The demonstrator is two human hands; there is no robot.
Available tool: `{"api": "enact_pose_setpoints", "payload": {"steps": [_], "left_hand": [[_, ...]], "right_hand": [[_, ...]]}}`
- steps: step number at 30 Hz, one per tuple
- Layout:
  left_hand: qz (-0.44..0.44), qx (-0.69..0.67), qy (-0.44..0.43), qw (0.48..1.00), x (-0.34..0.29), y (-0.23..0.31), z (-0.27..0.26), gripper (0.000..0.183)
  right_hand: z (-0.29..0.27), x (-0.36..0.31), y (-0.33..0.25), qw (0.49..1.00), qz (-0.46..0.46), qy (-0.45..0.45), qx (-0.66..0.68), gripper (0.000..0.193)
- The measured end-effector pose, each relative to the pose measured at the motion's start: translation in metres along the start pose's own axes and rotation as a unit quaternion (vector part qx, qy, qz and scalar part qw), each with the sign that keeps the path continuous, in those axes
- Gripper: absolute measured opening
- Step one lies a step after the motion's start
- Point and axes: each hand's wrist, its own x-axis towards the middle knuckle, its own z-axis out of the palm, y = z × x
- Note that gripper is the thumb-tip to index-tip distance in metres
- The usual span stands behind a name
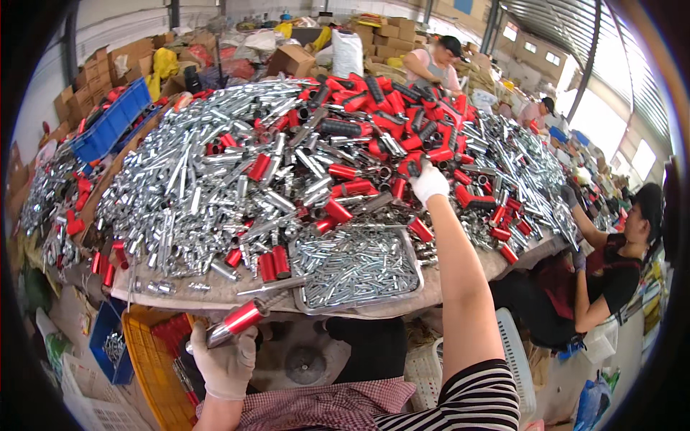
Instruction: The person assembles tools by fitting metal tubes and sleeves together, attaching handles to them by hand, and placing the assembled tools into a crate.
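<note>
My left hand [224, 363], in a white glove, is closed round a red and silver metal tube [241, 317] held low in front of the table edge. A thin metal rod [274, 286] points from the tube's upper end toward the tray. My right hand [431, 184], gloved too, reaches far into the heap, its fingers closed at a red plastic handle [412, 165]; the fingertips are partly hidden. Around it lie red and black handles [392, 122] and red tubes [353, 188]. Nearer me, a clear tray [418, 279] holds many small metal pins.
Silver metal parts [194, 165] cover the table. A yellow crate [147, 352] and a blue bin [108, 370] stand below its front edge at left. To the right sits a co-worker [604, 266] in dark gloves; more people work beyond. A blue crate [115, 122] rests at far left.
</note>
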Motion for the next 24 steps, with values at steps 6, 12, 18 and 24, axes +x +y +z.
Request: {"api": "enact_pose_setpoints", "payload": {"steps": [6, 12, 18, 24], "left_hand": [[0.005, 0.031, 0.039, 0.999, -0.017, 0.01, 0.001, 0.064], [0.041, 0.02, 0.002, 0.999, -0.033, 0.026, -0.007, 0.041], [0.036, 0.084, 0.021, 0.996, -0.048, 0.033, -0.008, 0.041], [0.071, 0.141, -0.001, 0.987, -0.062, 0.048, -0.013, 0.043]], "right_hand": [[-0.032, -0.025, 0.007, 0.994, -0.037, 0.077, 0.074, 0.039], [-0.075, -0.144, -0.007, 0.838, -0.061, 0.137, 0.525, 0.04], [-0.088, -0.339, -0.087, 0.63, 0.057, -0.292, 0.717, 0.054], [-0.097, -0.369, -0.11, 0.523, 0.048, -0.413, 0.744, 0.061]]}}
